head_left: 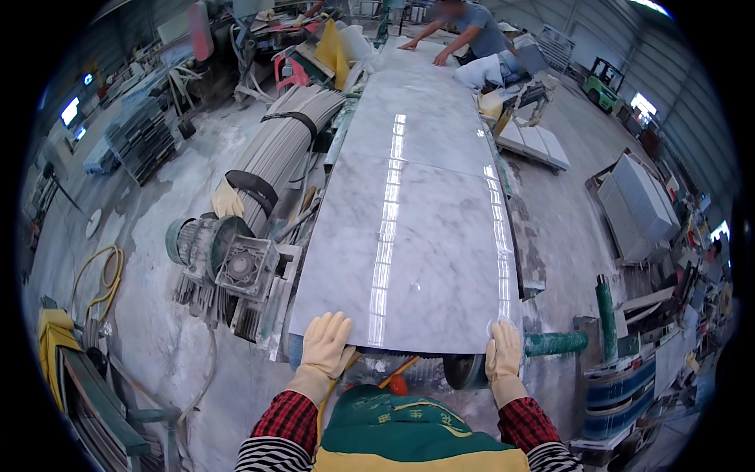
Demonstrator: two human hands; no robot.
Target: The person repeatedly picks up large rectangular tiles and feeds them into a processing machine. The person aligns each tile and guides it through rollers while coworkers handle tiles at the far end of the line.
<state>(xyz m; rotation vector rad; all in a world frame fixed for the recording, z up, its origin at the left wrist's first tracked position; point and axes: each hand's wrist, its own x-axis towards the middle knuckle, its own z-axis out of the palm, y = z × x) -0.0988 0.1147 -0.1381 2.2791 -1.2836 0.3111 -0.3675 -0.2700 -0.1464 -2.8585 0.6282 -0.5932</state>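
Observation:
A long polished grey-white marble slab (409, 236) lies flat on a conveyor line running away from me. My left hand (326, 346), in a cream glove, rests flat on the slab's near left corner with fingers spread. My right hand (503, 350), also gloved, grips the near right corner at the edge. A second slab (421, 118) lies beyond a seam farther along the line. At the far end another person (472, 31) leans over the line with both hands on it.
An electric motor with gearbox (224, 259) sits left of the line beside a banded bundle of grey strips (279, 153). A green roller handle (554, 343) and upright green post (605, 311) stand at the right. Stacked slabs (641, 204) and a forklift (602, 82) lie farther right.

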